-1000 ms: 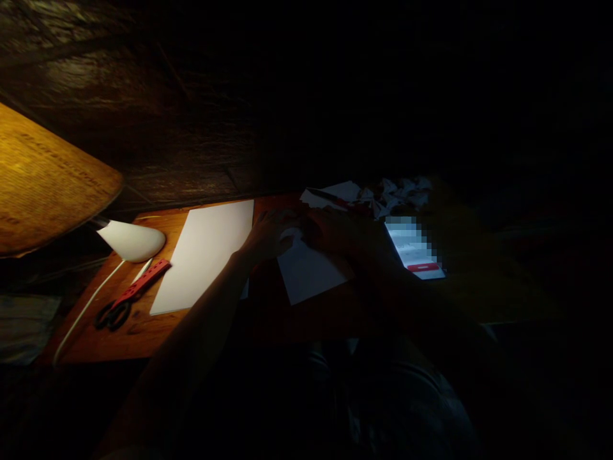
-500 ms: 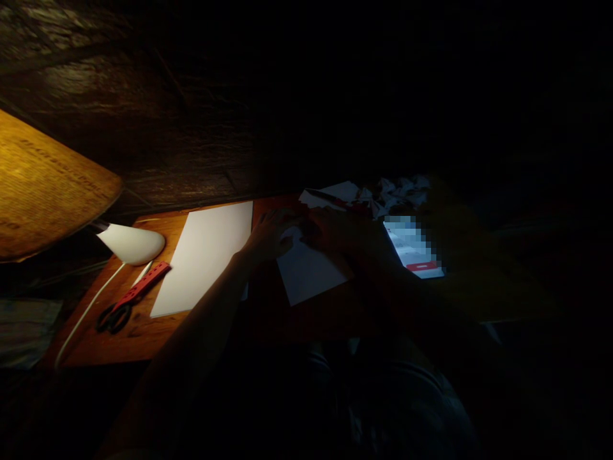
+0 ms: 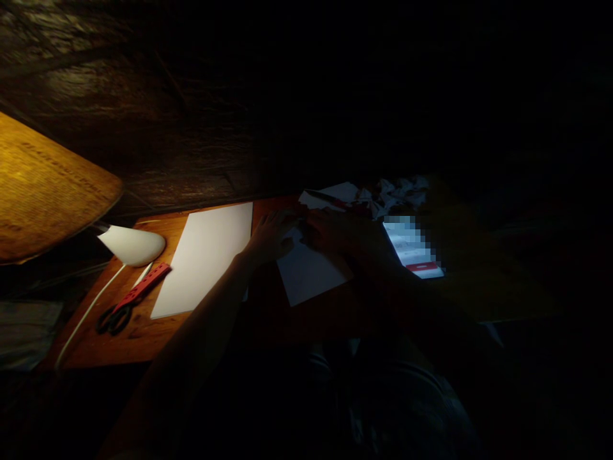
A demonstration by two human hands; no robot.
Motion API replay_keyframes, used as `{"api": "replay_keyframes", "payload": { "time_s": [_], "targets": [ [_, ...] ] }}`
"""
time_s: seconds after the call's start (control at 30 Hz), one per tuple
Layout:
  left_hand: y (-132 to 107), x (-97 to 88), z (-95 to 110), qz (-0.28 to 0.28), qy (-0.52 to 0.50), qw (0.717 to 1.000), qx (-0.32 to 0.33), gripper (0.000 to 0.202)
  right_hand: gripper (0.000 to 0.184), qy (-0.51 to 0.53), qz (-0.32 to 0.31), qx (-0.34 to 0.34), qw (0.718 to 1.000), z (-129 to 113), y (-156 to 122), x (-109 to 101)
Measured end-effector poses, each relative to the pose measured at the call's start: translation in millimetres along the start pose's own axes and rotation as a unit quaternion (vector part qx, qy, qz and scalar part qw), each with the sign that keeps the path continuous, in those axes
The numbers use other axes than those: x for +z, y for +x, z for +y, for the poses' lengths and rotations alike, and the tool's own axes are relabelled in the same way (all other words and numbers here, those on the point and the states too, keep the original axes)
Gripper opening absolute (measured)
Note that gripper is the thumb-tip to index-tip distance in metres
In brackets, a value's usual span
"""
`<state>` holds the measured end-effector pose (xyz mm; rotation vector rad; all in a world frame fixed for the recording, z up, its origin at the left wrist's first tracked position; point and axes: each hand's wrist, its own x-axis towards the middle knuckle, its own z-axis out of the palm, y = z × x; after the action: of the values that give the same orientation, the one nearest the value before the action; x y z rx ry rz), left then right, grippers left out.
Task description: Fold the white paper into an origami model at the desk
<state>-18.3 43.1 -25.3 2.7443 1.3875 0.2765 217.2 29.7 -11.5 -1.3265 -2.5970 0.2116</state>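
The scene is very dark. My left hand (image 3: 269, 236) and my right hand (image 3: 335, 231) meet at the far end of a white sheet of paper (image 3: 309, 271) lying on a small wooden table (image 3: 138, 332). Both hands press on the paper's upper edge with fingers bent; the paper looks folded there, though the dim light hides the detail. A larger flat white sheet (image 3: 205, 255) lies just left of my left hand.
A lit phone (image 3: 414, 249) lies right of my right hand. Crumpled and loose papers (image 3: 378, 191) sit behind it. At the table's left are a white lamp base (image 3: 133, 244) with cord, a red ruler (image 3: 143, 284) and scissors (image 3: 113, 317). A yellow lampshade (image 3: 43, 191) hangs at left.
Almost nothing differs; my hands have shifted only slightly on the paper's far edge, and the view has drifted a little.
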Motion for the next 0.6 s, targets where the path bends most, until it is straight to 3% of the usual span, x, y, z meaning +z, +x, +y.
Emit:
{"api": "replay_keyframes", "payload": {
  "time_s": [0.37, 0.6],
  "targets": [
    [3.0, 0.6, 8.0, 0.001, 0.006, 1.0, -0.01, 0.057, 0.037, -0.01, 0.0, 0.009, 1.0, -7.4, -4.2, -6.4],
    [2.4, 2.3, 12.8, 0.048, -0.041, 0.997, -0.045, 0.06, 0.05, -0.004, 0.019, 0.093, 0.995, -13.0, -6.3, -8.5]
  ]
}}
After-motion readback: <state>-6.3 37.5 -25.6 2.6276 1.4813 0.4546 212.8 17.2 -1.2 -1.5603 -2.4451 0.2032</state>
